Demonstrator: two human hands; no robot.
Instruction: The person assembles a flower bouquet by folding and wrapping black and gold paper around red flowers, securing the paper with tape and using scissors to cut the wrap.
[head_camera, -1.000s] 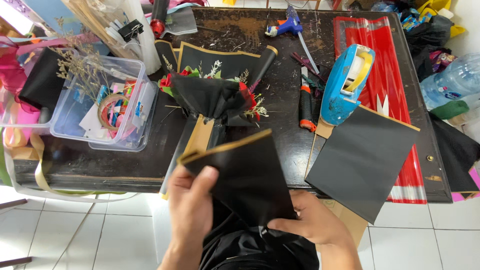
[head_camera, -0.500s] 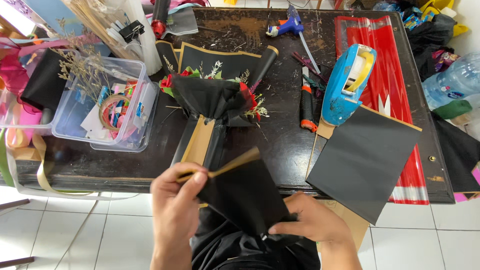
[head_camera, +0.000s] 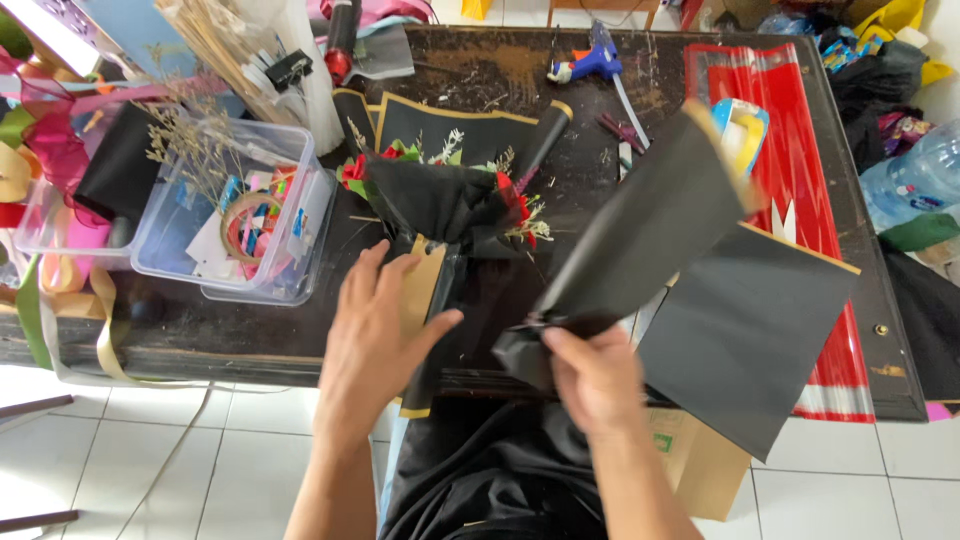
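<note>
While pinched in right hand (head_camera: 592, 372), black sheet (head_camera: 640, 232) slanting up-right; left hand (head_camera: 375, 330) open on bouquet (head_camera: 440, 215).

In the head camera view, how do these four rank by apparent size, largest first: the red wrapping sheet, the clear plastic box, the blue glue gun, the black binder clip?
1. Red wrapping sheet, partly covered by black paper, so its full extent is hidden.
2. Clear plastic box.
3. Blue glue gun.
4. Black binder clip.

The glue gun and clip lie farther from the camera, so both may look smaller.
</note>
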